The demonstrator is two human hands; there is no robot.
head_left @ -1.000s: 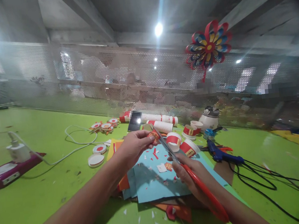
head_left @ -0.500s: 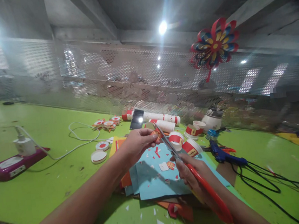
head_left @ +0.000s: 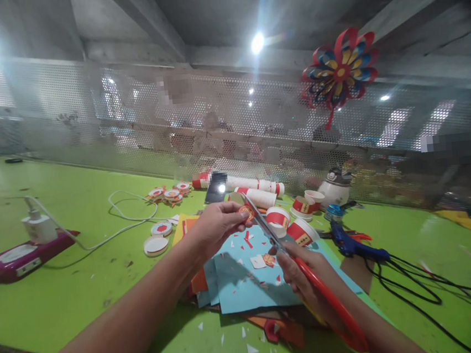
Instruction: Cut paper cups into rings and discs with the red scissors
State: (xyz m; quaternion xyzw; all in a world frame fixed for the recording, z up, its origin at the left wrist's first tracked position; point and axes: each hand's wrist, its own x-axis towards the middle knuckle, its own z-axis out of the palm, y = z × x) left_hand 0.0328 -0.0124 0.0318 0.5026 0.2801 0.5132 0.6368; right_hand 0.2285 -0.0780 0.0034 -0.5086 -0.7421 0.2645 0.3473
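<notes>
Pinched in the fingertips of my left hand (head_left: 222, 221) is a small round red-and-gold paper piece (head_left: 245, 214). My right hand (head_left: 305, 267) is wrapped round red-handled scissors (head_left: 329, 306), whose blades point up and away beside the paper piece. The blades look nearly closed; whether they touch its edge I cannot tell. Below both hands lies a stack of light blue paper sheets (head_left: 247, 297), strewn with red and white scraps. Among the scraps are a red-and-gold paper cutout (head_left: 269, 260) and a white paper square (head_left: 257, 262).
Red-and-white paper cups (head_left: 278, 220) and stacked cup tubes (head_left: 258, 196) stand behind the sheets, near a phone (head_left: 215, 188). A blue glue gun (head_left: 356, 245) with black cord lies right. Left are white discs (head_left: 156, 246), decorated discs (head_left: 173, 194) and a purple power strip (head_left: 30, 254).
Almost nothing differs. Both hands, the scissors and the paper piece keep nearly the same positions, and the view has shifted very slightly.
</notes>
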